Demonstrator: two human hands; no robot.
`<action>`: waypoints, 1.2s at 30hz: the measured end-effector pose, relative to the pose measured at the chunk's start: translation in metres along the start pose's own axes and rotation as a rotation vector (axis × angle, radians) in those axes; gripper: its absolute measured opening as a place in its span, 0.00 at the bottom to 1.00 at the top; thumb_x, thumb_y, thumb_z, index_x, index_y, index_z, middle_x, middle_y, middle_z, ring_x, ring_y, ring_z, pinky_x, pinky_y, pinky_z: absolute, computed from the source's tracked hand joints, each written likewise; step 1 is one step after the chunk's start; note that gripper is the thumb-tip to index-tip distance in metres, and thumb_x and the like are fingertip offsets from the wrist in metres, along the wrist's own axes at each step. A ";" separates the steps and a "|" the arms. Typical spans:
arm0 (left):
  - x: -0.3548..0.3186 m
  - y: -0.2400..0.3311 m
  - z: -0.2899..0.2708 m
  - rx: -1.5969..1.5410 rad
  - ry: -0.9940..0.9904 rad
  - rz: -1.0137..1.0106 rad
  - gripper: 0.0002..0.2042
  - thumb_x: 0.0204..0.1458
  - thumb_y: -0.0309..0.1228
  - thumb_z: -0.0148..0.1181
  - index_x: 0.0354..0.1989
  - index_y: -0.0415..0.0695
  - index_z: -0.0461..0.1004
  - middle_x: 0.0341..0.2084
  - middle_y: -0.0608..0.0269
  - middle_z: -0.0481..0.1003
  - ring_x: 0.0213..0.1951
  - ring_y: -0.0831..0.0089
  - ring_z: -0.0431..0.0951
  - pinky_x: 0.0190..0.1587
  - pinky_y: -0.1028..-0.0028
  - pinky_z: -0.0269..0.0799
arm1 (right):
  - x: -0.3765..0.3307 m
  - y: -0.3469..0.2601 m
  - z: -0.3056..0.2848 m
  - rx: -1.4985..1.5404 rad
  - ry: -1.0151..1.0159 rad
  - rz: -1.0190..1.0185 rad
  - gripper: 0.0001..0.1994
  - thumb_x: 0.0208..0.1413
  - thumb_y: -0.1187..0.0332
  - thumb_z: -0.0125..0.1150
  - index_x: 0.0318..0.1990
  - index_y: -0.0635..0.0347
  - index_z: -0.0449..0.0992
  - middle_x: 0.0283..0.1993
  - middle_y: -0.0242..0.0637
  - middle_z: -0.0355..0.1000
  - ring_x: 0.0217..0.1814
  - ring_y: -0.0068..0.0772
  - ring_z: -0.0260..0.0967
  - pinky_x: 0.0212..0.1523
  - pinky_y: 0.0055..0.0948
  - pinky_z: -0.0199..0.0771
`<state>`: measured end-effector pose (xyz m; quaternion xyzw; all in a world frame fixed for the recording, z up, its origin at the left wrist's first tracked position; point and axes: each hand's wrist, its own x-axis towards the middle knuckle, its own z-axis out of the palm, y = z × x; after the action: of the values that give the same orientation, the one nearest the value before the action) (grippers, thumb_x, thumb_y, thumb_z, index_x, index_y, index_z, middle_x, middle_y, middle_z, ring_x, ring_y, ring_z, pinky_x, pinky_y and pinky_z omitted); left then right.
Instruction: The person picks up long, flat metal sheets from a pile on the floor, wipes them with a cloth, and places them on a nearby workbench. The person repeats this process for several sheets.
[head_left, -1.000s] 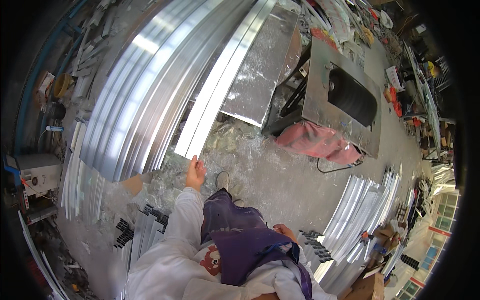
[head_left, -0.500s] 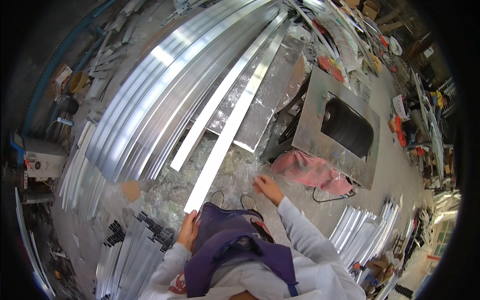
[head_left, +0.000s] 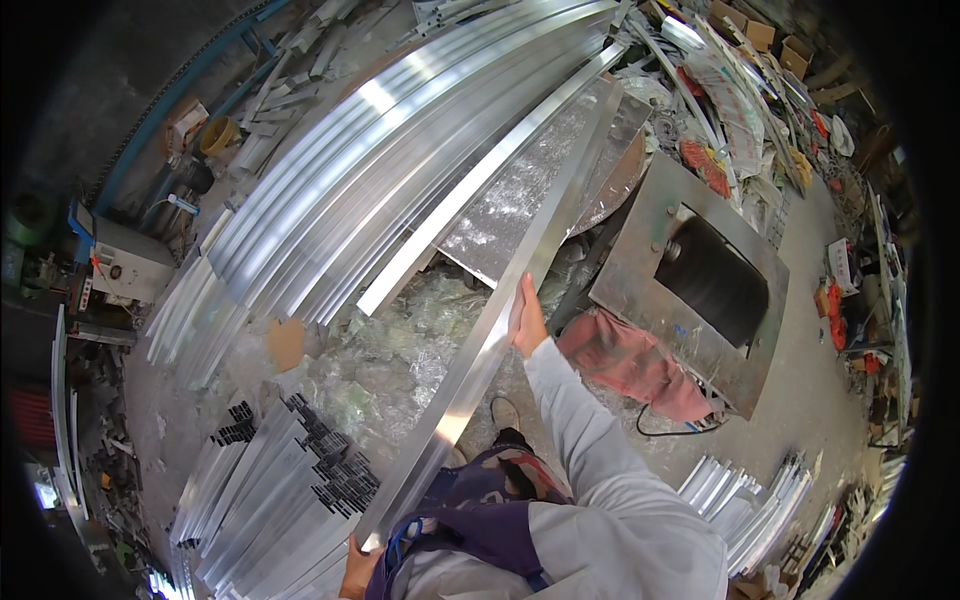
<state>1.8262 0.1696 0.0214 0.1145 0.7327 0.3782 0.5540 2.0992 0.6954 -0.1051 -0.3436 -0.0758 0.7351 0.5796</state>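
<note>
A long silvery aluminium profile [head_left: 492,325] slants across the middle, from my waist up over the dark metal plate. At its near end is my left hand [head_left: 359,572], closed on it and partly cut off by the lower edge of the view. Farther along, my right hand [head_left: 528,318] grips the profile's right side, its far fingers hidden behind the metal. Another profile [head_left: 440,220] lies to the left of the held one, leaning across the scuffed dark plate [head_left: 500,215].
A big stack of long profiles [head_left: 330,190] fills the upper left. Bundled profiles with dark ends [head_left: 290,500] lie at lower left. On the right stands a metal machine table [head_left: 640,240] with a dark roller, a red cloth [head_left: 630,365] beside it. Crumpled plastic film [head_left: 400,350] covers the floor.
The held profile has come back toward my body and turned, its near end now by my waist. My right hand has moved from empty air onto its side.
</note>
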 end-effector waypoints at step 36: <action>-0.034 -0.014 0.330 0.642 -0.758 0.205 0.35 0.49 0.47 0.67 0.59 0.34 0.67 0.51 0.50 0.74 0.52 0.64 0.74 0.56 0.69 0.67 | -0.266 -0.168 -0.204 0.052 -0.122 -0.150 0.38 0.61 0.33 0.35 0.53 0.62 0.71 0.38 0.40 0.74 0.37 0.35 0.74 0.37 0.34 0.76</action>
<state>2.1384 0.2813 0.0038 0.4795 0.5446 0.1183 0.6778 2.3790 0.4500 -0.0617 -0.2763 -0.1171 0.7110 0.6360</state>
